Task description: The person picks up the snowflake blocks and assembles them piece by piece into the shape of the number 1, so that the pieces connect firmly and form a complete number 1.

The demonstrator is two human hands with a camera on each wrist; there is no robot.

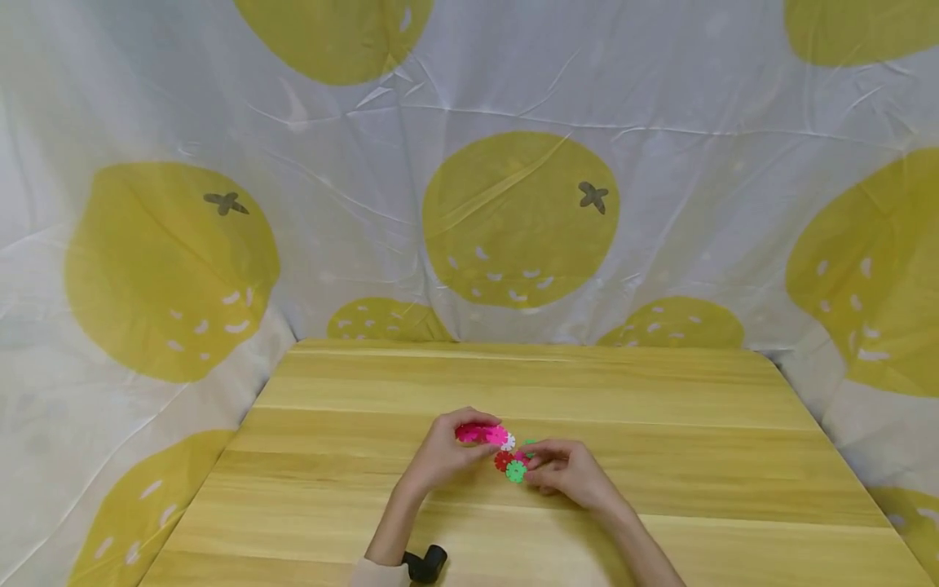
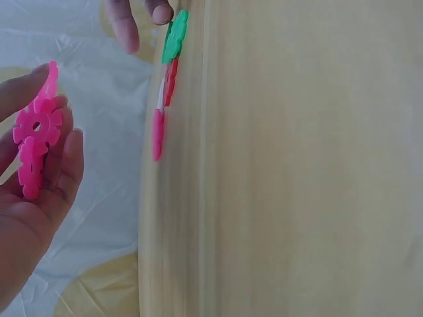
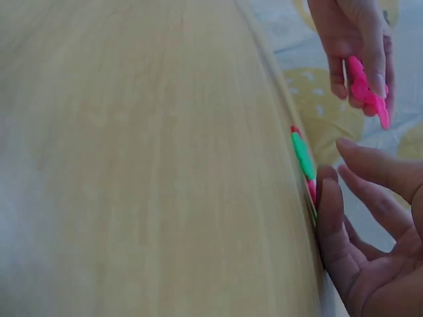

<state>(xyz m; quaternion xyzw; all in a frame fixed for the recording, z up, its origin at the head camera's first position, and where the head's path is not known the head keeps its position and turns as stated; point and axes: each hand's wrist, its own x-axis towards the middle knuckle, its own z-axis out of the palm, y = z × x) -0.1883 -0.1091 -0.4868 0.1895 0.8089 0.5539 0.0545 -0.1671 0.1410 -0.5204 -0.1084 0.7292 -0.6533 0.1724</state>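
My left hand (image 1: 443,456) holds a few linked pink snowflake discs (image 2: 30,173) between thumb and fingers, raised above the table. On the tabletop lies a flat group of snowflake discs: a green disc (image 1: 516,471), a red disc (image 1: 502,462) and a white disc (image 1: 509,443), with more pink and green partly covered. Beside that group is my right hand (image 1: 579,474). In the right wrist view its thumb and fingers stand apart with nothing between them, and the fingertips are close to the discs; whether they touch cannot be told.
The wooden table (image 1: 330,473) extends around both hands. A black device (image 1: 427,564) is at the left wrist, near the sleeve. Behind the table hangs a pale curtain (image 1: 697,204) printed with yellow fruit.
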